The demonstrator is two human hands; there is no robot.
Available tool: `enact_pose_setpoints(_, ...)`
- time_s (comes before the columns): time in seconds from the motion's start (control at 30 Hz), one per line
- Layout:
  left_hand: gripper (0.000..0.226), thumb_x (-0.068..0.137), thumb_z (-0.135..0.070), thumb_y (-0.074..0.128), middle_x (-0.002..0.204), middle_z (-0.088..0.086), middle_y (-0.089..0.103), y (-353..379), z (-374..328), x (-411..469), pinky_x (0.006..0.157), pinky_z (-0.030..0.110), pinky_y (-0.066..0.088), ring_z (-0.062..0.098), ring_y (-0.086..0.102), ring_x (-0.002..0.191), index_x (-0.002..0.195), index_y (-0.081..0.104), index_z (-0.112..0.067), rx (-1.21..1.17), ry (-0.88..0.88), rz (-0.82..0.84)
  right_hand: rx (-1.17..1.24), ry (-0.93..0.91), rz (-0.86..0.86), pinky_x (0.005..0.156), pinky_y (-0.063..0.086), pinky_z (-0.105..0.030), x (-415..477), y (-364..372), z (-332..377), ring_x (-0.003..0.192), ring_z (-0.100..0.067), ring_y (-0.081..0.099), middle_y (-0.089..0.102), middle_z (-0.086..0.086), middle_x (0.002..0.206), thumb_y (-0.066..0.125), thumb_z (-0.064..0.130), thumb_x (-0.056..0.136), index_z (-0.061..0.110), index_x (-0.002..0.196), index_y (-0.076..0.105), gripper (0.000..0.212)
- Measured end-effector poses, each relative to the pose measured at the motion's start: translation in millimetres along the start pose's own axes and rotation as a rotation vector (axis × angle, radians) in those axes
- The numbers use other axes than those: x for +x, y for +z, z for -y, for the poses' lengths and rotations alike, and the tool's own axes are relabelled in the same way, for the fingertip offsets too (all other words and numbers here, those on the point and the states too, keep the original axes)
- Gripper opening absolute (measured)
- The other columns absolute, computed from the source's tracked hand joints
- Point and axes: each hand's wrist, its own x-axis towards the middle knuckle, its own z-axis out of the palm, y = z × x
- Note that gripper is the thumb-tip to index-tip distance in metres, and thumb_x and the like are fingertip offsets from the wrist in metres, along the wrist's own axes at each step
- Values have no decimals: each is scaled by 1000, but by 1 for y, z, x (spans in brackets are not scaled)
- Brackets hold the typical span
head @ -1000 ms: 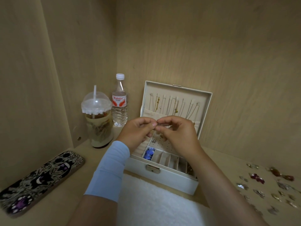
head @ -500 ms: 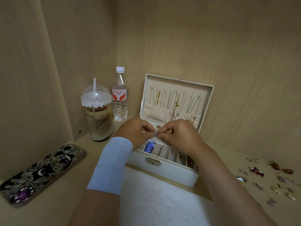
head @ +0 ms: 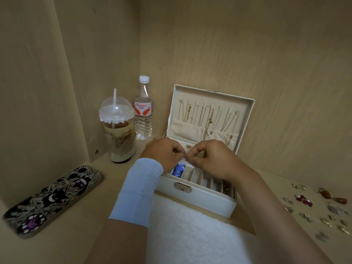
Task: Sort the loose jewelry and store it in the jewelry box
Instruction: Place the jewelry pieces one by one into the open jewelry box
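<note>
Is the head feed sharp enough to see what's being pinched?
Head view: dim, no glare; centre fairly sharp, but the small piece pinched between left hand and right hand is too tiny to read; loose jewelry at right edge blurred.

Dim, warm, even light with soft shadows; wide-angle bending at the edges, corners slightly blurred, no glare.
</note>
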Motion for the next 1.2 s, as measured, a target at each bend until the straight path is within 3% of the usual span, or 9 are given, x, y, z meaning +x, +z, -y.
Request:
enact_pose_setpoints(0.17, 14, 88, -35, 66, 104, -12, 70, 0, -6, -3, 99, 40, 48, 16, 56, 108, 100, 73, -35, 26, 19, -28, 54, 50, -76, 71, 44, -21, -4, -6, -4, 67, 7, 57, 69, 16, 94, 73, 31, 88, 33, 94, 73, 6)
enact_pose_setpoints(0.27, 20, 90, -36, 63, 115, -8, 64, -3, -14, -7, 104, 40, 43, 19, 51, 117, 109, 70, -34, 38, 31, -56, -23, 100, -168, 78, 45, -26, -21, -22, -5, 79, 4, 55, 66, 22, 98, 69, 42, 89, 38, 100, 70, 12)
enact_pose_setpoints(0.33, 25, 91, -41, 60, 125, -6, 58, -4, -23, -12, 108, 39, 36, 20, 45, 124, 114, 68, -35, 84, 51, -58, -87, 118, -123, 90, 46, -31, -38, -28, -3, 102, -2, 55, 61, 18, 118, 67, 54, 86, 39, 116, 65, 33)
enact_pose_setpoints(0.43, 37, 91, -55, 53, 143, -7, 46, -3, -32, -19, 111, 41, 24, 22, 35, 134, 124, 60, -39, 201, 38, -17, -193, 168, 82, 119, 26, -42, -68, -25, 5, 147, -18, 25, 30, 6, 159, 60, 73, 80, 41, 146, 40, 76)
enact_pose_setpoints(0.5, 52, 89, -66, 45, 156, -5, 31, -3, -30, -21, 116, 45, 15, 25, 23, 143, 136, 49, -44, 273, -45, 41, -243, 206, 187, 124, 9, -48, -80, -16, 6, 154, -17, -3, 0, 6, 168, 54, 80, 78, 42, 156, 18, 93)
enact_pose_setpoints(0.57, 66, 86, -74, 36, 162, -3, 18, -5, -25, -24, 119, 49, 10, 28, 12, 148, 145, 35, -44, 328, -127, 91, -261, 223, 231, 124, 1, -50, -86, -9, 2, 153, -18, -17, -14, 5, 167, 50, 82, 79, 42, 158, 5, 99)
enact_pose_setpoints(0.83, 77, 85, -77, 35, 162, -1, 17, 8, -26, -46, 115, 42, 23, 33, 22, 143, 151, 23, -39, 362, -156, 122, -199, 246, 172, 124, 4, -40, -99, -5, -4, 153, -14, -11, -8, 8, 167, 52, 78, 82, 32, 160, 6, 102)
enact_pose_setpoints(1.2, 77, 83, -80, 34, 163, -1, 15, 45, -81, -71, 117, 44, 21, 33, 19, 145, 149, 28, -40, 383, -76, 179, -192, 296, 147, 123, 3, -39, -159, -39, -37, 153, -12, -11, -8, 10, 167, 56, 78, 80, 33, 160, 7, 104)
